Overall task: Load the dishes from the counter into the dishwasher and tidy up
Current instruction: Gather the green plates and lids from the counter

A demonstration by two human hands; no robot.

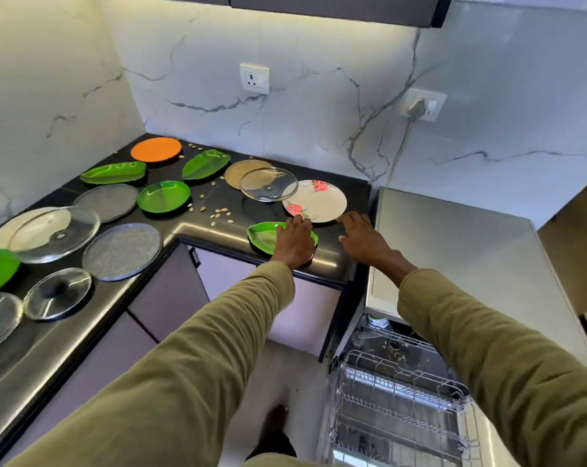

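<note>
Black counter [322,261] holds many dishes; you are picking the first ones. Your left hand [293,239] rests flat, fingers relaxed, on the green plate [263,237]; your right hand [361,235], loosened, touches the floral plate [319,202]. Next, grip both and lower them into the empty dishwasher rack [400,389] below your right arm.

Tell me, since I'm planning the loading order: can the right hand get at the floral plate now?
Probably yes. The right hand already lies at the near edge of the floral plate, nothing between them. A glass lid overlaps the plate's far left rim, though, and may slip off when it is lifted.
</note>
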